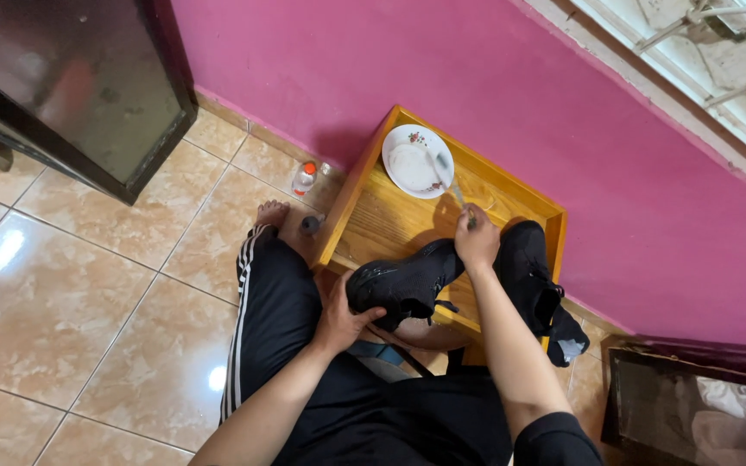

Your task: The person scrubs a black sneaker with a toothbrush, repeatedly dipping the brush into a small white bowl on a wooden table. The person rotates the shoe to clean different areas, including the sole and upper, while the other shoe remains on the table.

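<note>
My left hand (344,315) grips the toe end of a black shoe (403,280) held over my lap at the edge of a low wooden table (373,220). My right hand (476,237) is closed on the handle of a toothbrush (452,185), whose head reaches to a white floral plate (416,160) on the table's far corner. A second black shoe (528,276) lies on the table right of my right forearm, with a dark sock (567,336) beside it.
A small bottle with an orange cap (304,178) and a dark small container (310,224) stand on the tiled floor left of the table. A pink wall runs behind. A dark cabinet (71,86) stands at upper left; a framed dark object (692,406) at lower right.
</note>
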